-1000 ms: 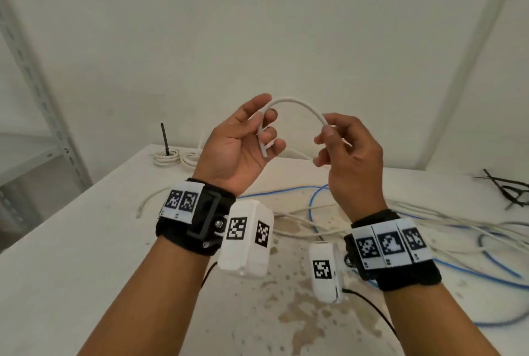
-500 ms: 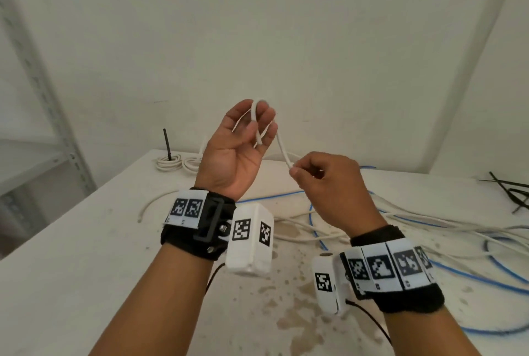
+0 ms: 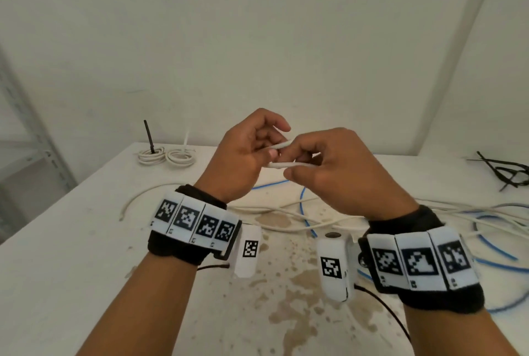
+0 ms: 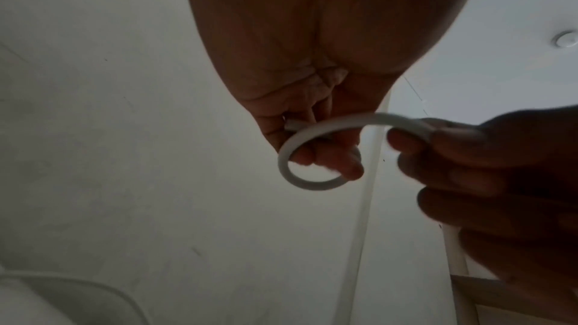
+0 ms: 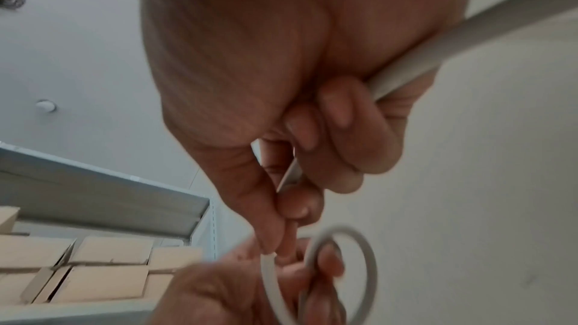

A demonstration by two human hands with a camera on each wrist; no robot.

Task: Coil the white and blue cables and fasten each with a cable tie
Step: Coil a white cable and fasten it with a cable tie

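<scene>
We find both hands raised together above the bench point(image 3: 71, 241), each grip closed on the white cable point(image 4: 291, 157). The left hand point(image 3: 237, 160) pinches it between thumb and curled fingers, and a small loop of the cable rings those fingertips point(image 4: 350, 169) in the left wrist view. The right hand point(image 3: 337, 172) pinches the same cable just beside the left, its fingers point(image 5: 341, 132) curled round the strand that runs back through the palm. Left palm turns toward the right hand; the back of the right hand faces us.

We read no writing or brand anywhere. Both wristbands point(image 3: 194, 221) carry square black-and-white coded markers, as do the white camera housings point(image 3: 332, 264) under the wrists.

On the stained bench below the hands lie loose lengths of white cable and the blue cable point(image 3: 498, 249), tangled across the right side. Two coiled white bundles point(image 3: 166, 156) sit at the far left edge, a black tie point(image 3: 148, 135) standing up from one. Black cable ties point(image 3: 506, 172) lie at the far right.
</scene>
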